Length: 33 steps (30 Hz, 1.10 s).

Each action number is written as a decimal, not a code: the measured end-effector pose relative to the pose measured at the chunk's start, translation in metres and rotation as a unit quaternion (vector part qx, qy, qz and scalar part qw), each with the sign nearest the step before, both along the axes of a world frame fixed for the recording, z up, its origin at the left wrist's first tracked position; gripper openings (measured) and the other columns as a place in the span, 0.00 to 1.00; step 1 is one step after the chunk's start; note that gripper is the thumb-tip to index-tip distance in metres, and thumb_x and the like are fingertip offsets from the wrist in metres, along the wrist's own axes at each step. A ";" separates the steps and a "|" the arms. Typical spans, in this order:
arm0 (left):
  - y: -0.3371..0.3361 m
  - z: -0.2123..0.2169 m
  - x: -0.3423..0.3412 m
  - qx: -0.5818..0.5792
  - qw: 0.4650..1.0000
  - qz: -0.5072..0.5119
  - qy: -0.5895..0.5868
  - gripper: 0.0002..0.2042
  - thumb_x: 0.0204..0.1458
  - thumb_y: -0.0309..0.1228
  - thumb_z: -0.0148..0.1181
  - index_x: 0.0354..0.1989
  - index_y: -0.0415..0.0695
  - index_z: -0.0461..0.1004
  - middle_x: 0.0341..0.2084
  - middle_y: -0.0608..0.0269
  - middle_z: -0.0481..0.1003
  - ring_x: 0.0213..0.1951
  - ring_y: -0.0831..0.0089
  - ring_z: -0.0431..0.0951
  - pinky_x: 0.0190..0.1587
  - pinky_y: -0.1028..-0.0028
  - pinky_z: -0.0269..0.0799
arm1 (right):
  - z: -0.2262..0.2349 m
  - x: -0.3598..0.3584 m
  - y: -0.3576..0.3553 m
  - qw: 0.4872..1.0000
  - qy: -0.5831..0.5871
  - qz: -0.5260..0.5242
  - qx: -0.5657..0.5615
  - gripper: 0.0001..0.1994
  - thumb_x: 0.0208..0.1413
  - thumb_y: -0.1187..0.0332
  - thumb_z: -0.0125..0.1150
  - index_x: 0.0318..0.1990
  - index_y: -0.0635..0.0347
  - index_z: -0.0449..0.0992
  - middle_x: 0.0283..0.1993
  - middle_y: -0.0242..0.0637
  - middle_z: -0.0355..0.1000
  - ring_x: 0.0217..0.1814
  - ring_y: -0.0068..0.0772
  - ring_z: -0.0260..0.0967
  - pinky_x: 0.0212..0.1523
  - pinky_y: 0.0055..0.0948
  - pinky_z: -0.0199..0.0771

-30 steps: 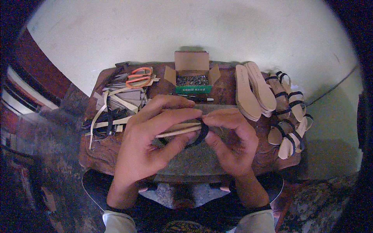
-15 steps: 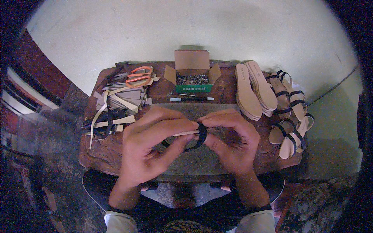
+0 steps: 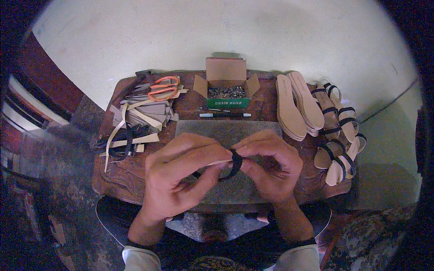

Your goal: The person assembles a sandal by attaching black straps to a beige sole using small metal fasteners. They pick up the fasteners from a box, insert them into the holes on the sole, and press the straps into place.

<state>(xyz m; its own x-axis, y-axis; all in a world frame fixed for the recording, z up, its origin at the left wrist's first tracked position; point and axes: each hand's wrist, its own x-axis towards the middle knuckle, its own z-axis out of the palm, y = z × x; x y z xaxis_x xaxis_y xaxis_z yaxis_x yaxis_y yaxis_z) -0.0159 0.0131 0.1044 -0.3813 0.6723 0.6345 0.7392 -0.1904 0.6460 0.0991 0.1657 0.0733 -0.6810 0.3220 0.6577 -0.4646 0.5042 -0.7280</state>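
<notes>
Over the middle of the table, both hands meet at a small black strap [image 3: 236,165] bent into a loop. My left hand [image 3: 172,176] is closed in a pinch on a thin beige piece [image 3: 219,163] that reaches the loop; most of it hides behind my fingers, and its kind does not show. From the other side, my right hand [image 3: 275,165] pinches the black strap's upper edge between thumb and forefinger. Beneath both hands lies a grey mat [image 3: 230,192].
At the back stand an open nail box [image 3: 226,103] and a pen [image 3: 225,115]. Orange-handled scissors [image 3: 163,95] top a heap of strips [image 3: 142,115] on the left. Stacked beige soles [image 3: 289,110] and black-strapped sandals [image 3: 348,122] occupy the right of the wooden table [image 3: 117,183].
Both hands have sunk slightly, still pinching the strap and the beige piece. The beige piece now shows less between the left fingers. The whole view has shifted a little.
</notes>
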 end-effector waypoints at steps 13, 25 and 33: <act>-0.003 0.000 0.003 -0.010 1.000 -0.015 -0.002 0.13 0.37 0.16 0.62 0.34 0.39 0.78 0.31 0.56 0.77 0.34 0.63 0.78 0.37 0.70 0.73 | 0.009 0.003 -0.003 0.996 -0.018 -0.012 0.092 0.11 0.41 0.77 0.65 0.35 0.61 0.76 0.37 0.40 0.74 0.40 0.40 0.72 0.42 0.35 0.73; -0.008 -0.008 0.008 0.005 0.999 0.004 -0.036 0.12 0.38 0.16 0.62 0.34 0.39 0.78 0.31 0.55 0.77 0.34 0.64 0.78 0.35 0.71 0.74 | 0.011 0.002 -0.005 0.994 -0.033 -0.003 0.103 0.11 0.42 0.76 0.66 0.36 0.58 0.76 0.38 0.36 0.74 0.41 0.40 0.72 0.42 0.36 0.73; -0.005 -0.005 0.005 0.018 1.000 0.022 0.001 0.14 0.39 0.16 0.63 0.37 0.39 0.77 0.33 0.54 0.77 0.34 0.64 0.78 0.36 0.71 0.74 | 0.010 -0.002 -0.002 0.998 -0.014 0.032 0.060 0.11 0.41 0.77 0.66 0.35 0.63 0.76 0.36 0.42 0.76 0.40 0.39 0.74 0.41 0.33 0.73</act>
<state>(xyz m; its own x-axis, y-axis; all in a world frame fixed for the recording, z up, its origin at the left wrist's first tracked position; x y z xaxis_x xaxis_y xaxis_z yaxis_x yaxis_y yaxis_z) -0.0110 0.0082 0.0999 -0.4079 0.6320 0.6589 0.7487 -0.1815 0.6376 0.0966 0.1638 0.0835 -0.7158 0.1974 0.6698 -0.4799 0.5577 -0.6773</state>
